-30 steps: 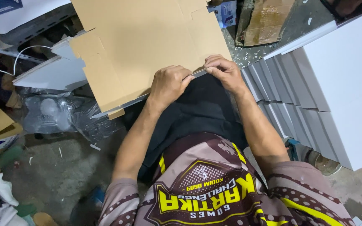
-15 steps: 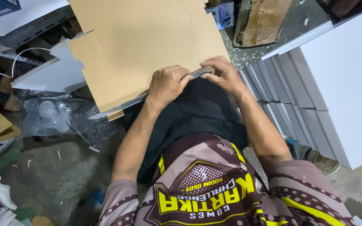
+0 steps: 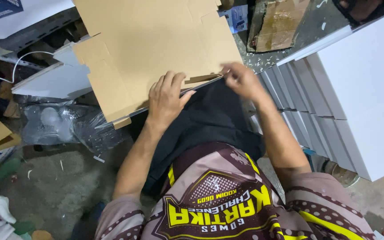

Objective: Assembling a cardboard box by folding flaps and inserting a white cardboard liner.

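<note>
The left hand [image 3: 167, 98] lies flat with its fingers spread, palm down, pressing on the near edge of a flat cardboard sheet [image 3: 156, 49]. The thumb hangs over the edge toward the person's lap. The right hand [image 3: 242, 80] sits at about three o'clock from the left one, its fingers bent and pinched on a narrow flap [image 3: 203, 78] at the same near edge; the hand is blurred, so how tightly the fingertips close cannot be told. The flap runs between the two hands, slightly raised from the sheet.

The cardboard sheet spreads from the hands toward twelve o'clock and fills the upper middle of the view; it is brown on this side, cut with notches and tabs, and its near edge rests across the person's black-clad lap [image 3: 210, 120]. A white underside shows at its left corner.

At three o'clock from the hands stands a row of flat white boxes [image 3: 356, 84], packed side by side. At nine o'clock a heap of clear plastic wrap [image 3: 63, 124] lies on the grey floor [image 3: 58, 186]. At one o'clock a worn piece of cardboard [image 3: 276, 22] lies on the ground. A white cable [image 3: 21, 60] curves at ten o'clock.
</note>
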